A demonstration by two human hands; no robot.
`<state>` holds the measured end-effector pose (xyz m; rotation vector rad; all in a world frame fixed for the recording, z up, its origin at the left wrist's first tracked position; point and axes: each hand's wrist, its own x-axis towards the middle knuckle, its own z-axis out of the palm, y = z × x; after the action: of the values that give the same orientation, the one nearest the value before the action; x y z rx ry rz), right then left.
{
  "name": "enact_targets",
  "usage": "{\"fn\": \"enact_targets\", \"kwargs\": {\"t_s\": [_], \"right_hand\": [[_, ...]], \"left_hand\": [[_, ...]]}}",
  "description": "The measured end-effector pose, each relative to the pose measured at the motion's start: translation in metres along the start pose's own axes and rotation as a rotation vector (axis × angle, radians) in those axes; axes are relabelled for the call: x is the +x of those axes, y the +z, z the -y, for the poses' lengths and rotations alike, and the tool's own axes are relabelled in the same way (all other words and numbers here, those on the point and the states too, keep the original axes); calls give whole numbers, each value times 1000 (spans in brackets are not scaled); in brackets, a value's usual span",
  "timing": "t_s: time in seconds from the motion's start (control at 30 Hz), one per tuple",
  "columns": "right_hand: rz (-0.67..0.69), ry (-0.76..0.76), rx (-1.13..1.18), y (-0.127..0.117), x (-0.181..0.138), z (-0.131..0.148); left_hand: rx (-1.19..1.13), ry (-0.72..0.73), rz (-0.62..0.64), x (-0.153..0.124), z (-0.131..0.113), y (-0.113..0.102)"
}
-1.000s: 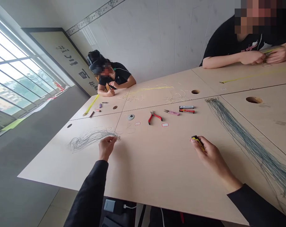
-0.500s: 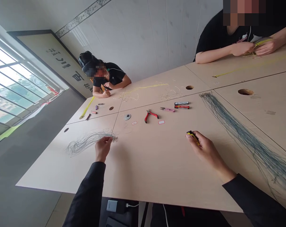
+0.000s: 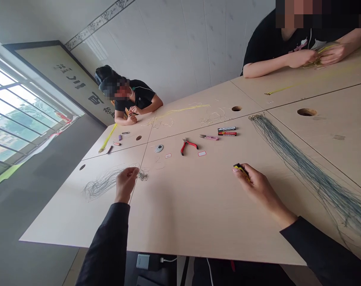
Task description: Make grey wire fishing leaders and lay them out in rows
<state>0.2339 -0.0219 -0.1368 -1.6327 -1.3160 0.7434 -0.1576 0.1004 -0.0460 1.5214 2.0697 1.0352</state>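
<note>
Left hand: the left hand [image 3: 126, 184] is over the table [image 3: 204, 218], thumb and forefinger pressed together; whether a strand is pinched between them cannot be told.
Loose thread: the grey thread bundle [image 3: 98, 184] fans out on the table at nine o'clock from the left hand, which hides part of it.
Thread ends: the tangled ends [image 3: 143, 176] sit between two and three o'clock, just beside the left fingertips.
Right hand: the right hand [image 3: 255, 182] is wrapped round a yellow-and-black lighter [image 3: 241, 171], whose black end points toward ten o'clock.
Long thread: the blue-grey hank [image 3: 305, 171] runs from twelve round to four o'clock of the right hand, apart from it.
Pliers: red-handled pliers [image 3: 193, 145], handles spread, at two o'clock from the left hand.
Snips: pink snips [image 3: 211, 138], between ten and eleven o'clock from the right hand.
Spare lighters: a white lighter [image 3: 226, 128] and a red lighter [image 3: 227, 134], side by side, near eleven o'clock from the right hand.
Disc: a grey disc [image 3: 158, 149], near two o'clock from the left hand.
</note>
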Motion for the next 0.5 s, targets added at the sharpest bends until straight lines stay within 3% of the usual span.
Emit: {"fn": "enact_targets", "kwargs": {"t_s": [0.3, 0.5], "right_hand": [[6, 25, 9, 0, 0, 1], [12, 36, 14, -1, -1, 4]], "left_hand": [[-24, 21, -32, 5, -10, -5], [-72, 76, -117, 16, -37, -21]]}}
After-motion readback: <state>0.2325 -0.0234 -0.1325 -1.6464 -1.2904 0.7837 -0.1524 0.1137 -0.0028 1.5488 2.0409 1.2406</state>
